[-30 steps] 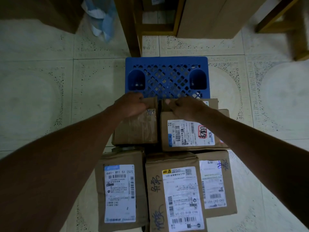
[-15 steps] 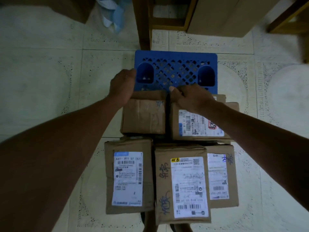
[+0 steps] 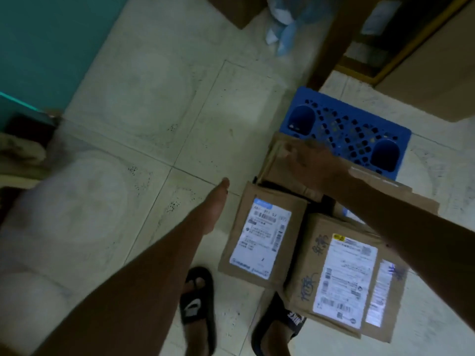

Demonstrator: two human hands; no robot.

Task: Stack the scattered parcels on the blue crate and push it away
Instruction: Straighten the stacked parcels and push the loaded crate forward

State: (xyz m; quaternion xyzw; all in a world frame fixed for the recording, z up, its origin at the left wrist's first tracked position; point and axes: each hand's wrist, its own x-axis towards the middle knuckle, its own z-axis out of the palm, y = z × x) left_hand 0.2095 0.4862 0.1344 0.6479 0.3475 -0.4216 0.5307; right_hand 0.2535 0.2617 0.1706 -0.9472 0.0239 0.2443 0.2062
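The left hand (image 3: 214, 206) has been pulled off the parcels (image 3: 259, 237), open and empty, while the right hand (image 3: 312, 167) is kept flat on the far box (image 3: 280, 165) atop the blue crate (image 3: 344, 132), ready to be pushed.

Dim pale tiled floor (image 3: 144, 104), teal wall (image 3: 51, 42), perhaps wooden furniture (image 3: 331, 47) behind.

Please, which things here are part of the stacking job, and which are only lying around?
Job: blue crate; stacked parcels; right hand on a parcel; left hand free.
Lying about: blue-white cloth; wooden furniture; big box.
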